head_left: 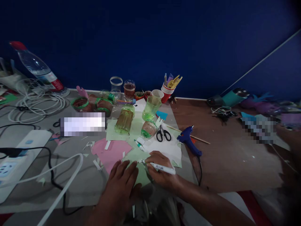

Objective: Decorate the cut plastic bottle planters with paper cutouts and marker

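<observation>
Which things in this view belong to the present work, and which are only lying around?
Seemingly in use:
white marker, in the right hand
green paper, by the left hand

Probably just lying about:
scissors
blue glue gun
red-capped bottle
teal tumbler

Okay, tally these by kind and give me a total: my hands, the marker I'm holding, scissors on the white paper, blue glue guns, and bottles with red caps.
Left hand and right hand: 2
Held marker: 1
Scissors: 1
Blue glue gun: 1
Red-capped bottle: 1
Total: 6
</observation>
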`<state>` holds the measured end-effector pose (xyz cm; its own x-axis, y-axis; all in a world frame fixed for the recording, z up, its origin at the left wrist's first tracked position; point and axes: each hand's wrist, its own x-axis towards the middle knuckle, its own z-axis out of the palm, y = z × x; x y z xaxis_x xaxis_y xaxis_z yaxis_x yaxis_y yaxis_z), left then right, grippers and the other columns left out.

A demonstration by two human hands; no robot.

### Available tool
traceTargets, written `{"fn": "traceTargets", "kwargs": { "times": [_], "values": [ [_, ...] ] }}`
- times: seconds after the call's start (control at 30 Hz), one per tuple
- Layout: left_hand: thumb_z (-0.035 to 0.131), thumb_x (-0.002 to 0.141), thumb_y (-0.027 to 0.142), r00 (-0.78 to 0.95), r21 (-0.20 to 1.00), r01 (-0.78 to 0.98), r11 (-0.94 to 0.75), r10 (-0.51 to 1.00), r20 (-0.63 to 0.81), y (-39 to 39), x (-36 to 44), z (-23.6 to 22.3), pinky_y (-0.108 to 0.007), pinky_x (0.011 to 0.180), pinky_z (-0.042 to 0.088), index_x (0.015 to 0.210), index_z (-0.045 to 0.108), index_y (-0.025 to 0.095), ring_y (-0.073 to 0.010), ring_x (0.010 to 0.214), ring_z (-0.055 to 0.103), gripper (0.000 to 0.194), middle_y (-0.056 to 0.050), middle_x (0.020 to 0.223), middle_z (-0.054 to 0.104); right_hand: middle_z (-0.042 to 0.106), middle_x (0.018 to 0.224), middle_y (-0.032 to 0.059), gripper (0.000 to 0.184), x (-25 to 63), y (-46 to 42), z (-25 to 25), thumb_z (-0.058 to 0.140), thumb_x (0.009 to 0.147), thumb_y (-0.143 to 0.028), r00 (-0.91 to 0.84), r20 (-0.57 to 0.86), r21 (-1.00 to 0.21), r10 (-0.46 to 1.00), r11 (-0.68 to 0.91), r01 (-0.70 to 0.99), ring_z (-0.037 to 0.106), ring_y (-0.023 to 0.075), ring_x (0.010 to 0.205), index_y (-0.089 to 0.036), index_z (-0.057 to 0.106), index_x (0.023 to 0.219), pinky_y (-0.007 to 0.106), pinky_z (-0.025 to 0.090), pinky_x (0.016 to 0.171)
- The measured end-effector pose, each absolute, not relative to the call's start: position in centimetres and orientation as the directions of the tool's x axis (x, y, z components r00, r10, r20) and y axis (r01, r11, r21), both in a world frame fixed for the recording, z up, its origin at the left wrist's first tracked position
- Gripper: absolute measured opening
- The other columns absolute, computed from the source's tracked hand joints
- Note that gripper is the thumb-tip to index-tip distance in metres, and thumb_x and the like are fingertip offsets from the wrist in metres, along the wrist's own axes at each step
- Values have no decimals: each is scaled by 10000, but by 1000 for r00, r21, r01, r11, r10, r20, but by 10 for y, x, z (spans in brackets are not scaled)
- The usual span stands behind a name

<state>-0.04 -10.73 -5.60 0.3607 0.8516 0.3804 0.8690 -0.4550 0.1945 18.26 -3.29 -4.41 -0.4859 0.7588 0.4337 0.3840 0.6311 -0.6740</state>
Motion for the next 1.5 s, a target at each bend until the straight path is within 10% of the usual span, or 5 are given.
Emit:
{"fn": "traceTargets", "kwargs": {
  "times": [1.5],
  "values": [
    [516, 846, 273, 362, 221, 854, -471, 843, 397, -106, -1, -53, -448, 1018, 294, 1037, 643, 186, -259, 1069, 514, 244, -69, 1138, 665, 600, 670, 17, 136, 180, -32, -43, 494, 819, -163, -481, 335, -744, 810, 540, 393, 562, 157, 682, -196, 602, 743, 283, 448, 654]
  ]
}}
